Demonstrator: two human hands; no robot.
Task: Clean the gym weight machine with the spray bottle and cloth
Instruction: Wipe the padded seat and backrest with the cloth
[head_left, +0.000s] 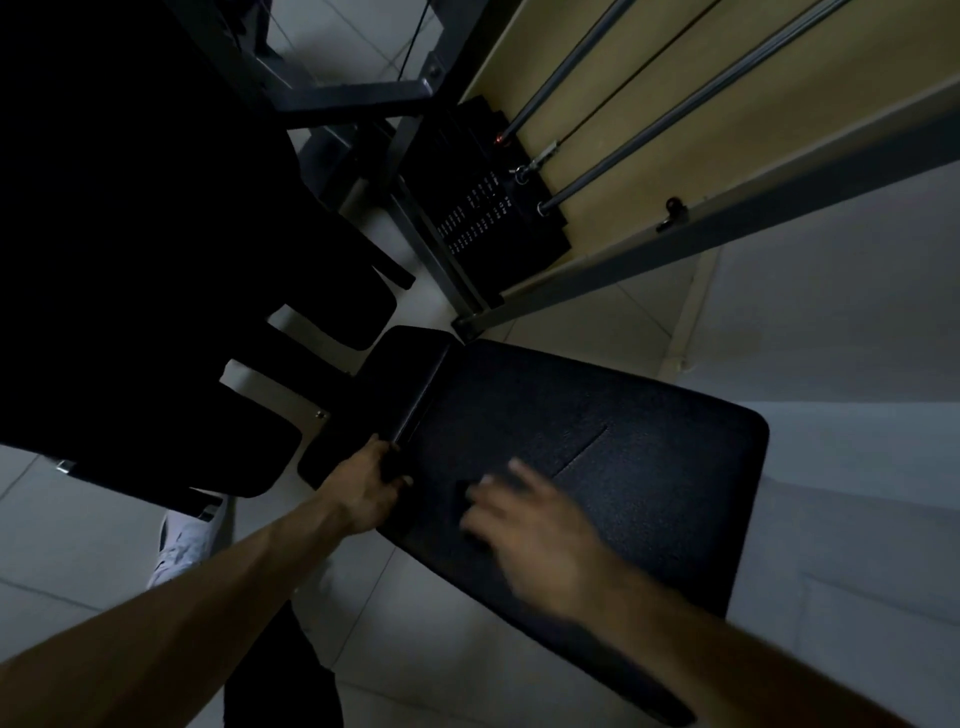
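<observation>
Directly beneath left hand (366, 480), right hand (530, 525) — seat pad (654, 457).

The person is wearing dark trousers (280, 675) and a pale shoe (184, 540); left hand (363, 488), right hand (524, 519) and forearms are showing bare

Indoor gym, as is shown by the equipment. A black stack of flat weight plates w/ small white number labels (483, 202) is seen at top centre. It is threaded by two chrome steel guide rods (691, 102), w/ a thin dark cable (623, 85) clipped to its top between them. The stack is enclosed by a grey painted steel frame (753, 210). A wide black textured vinyl pad (649, 467) is set near it, and more rounded black pads (337, 301) are seen at left. The floor is laid w/ pale square tiles (857, 519). A beige wall panel (805, 93) is seen behind the rods.
</observation>
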